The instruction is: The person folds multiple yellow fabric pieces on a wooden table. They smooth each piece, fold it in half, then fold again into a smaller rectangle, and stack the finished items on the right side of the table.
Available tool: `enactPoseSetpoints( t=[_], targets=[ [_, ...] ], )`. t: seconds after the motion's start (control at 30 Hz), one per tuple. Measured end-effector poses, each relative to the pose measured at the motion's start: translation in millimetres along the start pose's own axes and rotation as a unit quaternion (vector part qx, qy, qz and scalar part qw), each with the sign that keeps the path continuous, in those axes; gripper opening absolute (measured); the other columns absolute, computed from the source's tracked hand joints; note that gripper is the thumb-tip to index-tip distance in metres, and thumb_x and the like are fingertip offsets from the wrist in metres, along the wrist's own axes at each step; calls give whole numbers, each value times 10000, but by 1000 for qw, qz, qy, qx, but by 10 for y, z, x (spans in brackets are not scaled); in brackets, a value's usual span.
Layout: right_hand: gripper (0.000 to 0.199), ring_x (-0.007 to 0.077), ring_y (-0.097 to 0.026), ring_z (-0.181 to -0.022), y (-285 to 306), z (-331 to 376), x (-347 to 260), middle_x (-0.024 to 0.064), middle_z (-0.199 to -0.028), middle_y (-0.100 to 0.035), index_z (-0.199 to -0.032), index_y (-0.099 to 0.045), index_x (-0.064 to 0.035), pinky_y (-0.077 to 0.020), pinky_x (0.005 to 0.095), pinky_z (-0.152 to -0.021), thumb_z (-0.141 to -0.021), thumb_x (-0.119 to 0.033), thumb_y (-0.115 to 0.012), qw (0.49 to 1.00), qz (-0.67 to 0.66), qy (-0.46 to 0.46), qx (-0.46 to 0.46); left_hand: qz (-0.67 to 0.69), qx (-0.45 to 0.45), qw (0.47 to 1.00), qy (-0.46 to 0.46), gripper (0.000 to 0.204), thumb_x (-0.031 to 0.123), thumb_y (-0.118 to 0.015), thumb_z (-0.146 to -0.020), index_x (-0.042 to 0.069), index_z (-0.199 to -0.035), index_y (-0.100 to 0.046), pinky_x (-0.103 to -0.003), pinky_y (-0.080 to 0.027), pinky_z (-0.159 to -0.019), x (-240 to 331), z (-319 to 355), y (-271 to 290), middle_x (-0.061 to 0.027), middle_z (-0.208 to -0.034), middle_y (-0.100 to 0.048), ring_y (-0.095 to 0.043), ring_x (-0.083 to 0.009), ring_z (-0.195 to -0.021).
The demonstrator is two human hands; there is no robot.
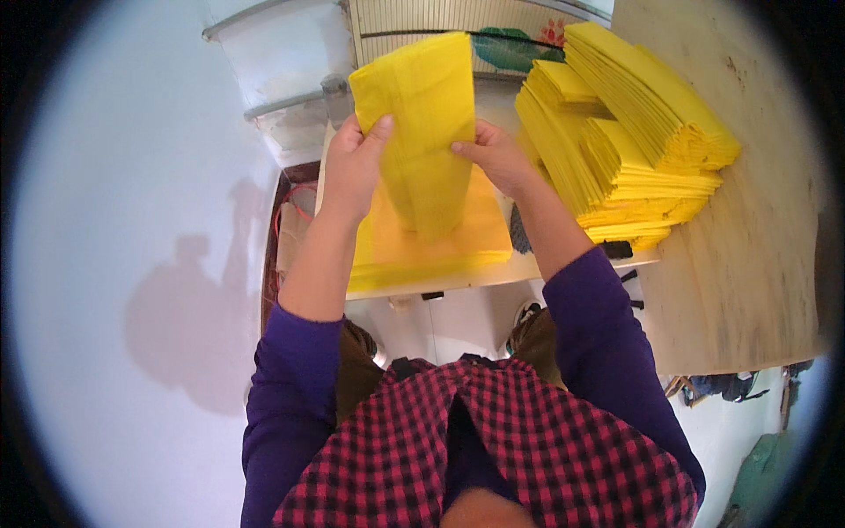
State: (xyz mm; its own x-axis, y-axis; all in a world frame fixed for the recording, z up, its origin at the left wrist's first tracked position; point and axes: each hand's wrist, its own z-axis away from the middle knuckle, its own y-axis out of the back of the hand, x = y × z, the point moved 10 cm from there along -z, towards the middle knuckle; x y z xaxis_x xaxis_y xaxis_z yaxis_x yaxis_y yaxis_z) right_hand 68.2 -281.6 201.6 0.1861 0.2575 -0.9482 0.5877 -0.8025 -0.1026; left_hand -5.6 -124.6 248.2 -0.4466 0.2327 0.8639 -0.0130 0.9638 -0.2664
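Observation:
Between my two hands I hold up a folded yellow sheet bundle [424, 132], long and flat, that looks like soft fabric or paper. My left hand [359, 163] grips its left edge, thumb on the near face and fingers behind. On the right edge, my right hand [500, 157] pinches it the same way. The bundle's lower end reaches down to a flat yellow stack [422, 261] on the table; whether it touches the stack I cannot tell. The fingers behind the bundle are mostly hidden.
Several folded yellow bundles [625, 141] are piled to the right, beside a wooden board [748, 264]. A dark grey bristly object [519, 231] lies by my right forearm. A white wall [114, 229] stands at left. Below the table's front edge are my feet.

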Motion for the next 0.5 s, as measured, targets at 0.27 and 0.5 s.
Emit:
enactPoseSetpoints(
  t=[0.27, 0.5],
  targets=[
    [289, 105, -601, -898, 96, -59, 95, 9, -1018, -659, -1137, -619, -5, -467, 263, -826, -856, -74, -622, 998, 43, -12, 33, -6, -9, 1000, 25, 326, 178, -598, -920, -3, -1183, -532, -296, -423, -907, -412, 69, 112, -64, -1134, -608, -561, -147, -1026],
    [209, 131, -641, -761, -132, 6, -567, 20, -899, -688, -1036, -673, -53, -505, 291, -687, -853, -138, -620, 971, 205, 80, 97, 33, 163, 986, -22, 441, 142, -631, -894, -16, -1262, -448, -313, -394, -966, -223, 249, 314, -102, -1299, -496, -491, -169, -1147]
  ],
)
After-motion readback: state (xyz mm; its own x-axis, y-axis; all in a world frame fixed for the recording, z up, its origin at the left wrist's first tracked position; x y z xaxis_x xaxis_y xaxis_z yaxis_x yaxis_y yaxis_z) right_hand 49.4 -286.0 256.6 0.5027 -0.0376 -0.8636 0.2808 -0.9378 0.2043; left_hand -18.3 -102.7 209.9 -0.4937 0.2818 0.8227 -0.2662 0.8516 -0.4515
